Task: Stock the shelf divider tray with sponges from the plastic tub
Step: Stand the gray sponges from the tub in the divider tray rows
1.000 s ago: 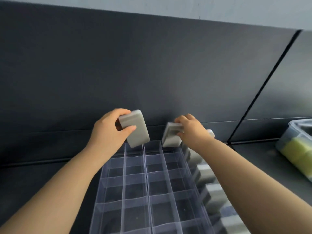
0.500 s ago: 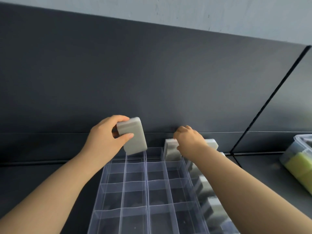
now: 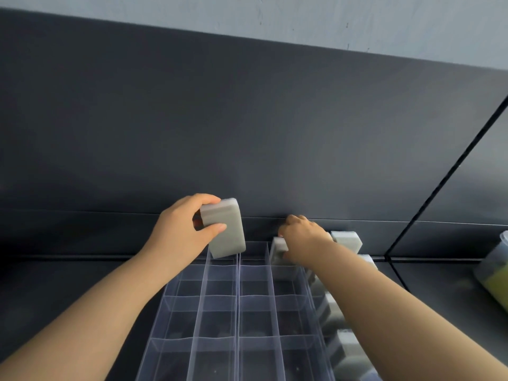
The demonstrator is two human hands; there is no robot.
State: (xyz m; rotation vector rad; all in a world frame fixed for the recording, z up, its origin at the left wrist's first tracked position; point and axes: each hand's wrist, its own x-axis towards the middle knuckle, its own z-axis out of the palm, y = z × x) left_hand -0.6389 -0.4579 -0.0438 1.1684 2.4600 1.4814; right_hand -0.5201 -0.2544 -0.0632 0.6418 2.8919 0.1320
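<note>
Left hand [image 3: 181, 232] is gripping a grey sponge [image 3: 225, 229] above the divider tray [image 3: 220, 312], 12 o'clock end; right hand [image 3: 302, 237] is pinching a second sponge [image 3: 279, 250] in a far cell. Risk: tilted entry catching flimsy dividers.

Left hand [image 3: 181, 229], right hand [image 3: 305, 237] bare; left forearm [image 3: 96, 320], right forearm [image 3: 398, 312] bare to frame edge.

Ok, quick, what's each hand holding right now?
Left hand: grips a grey sponge over the divider tray.
Right hand: pinches a second sponge at a back compartment.
</note>
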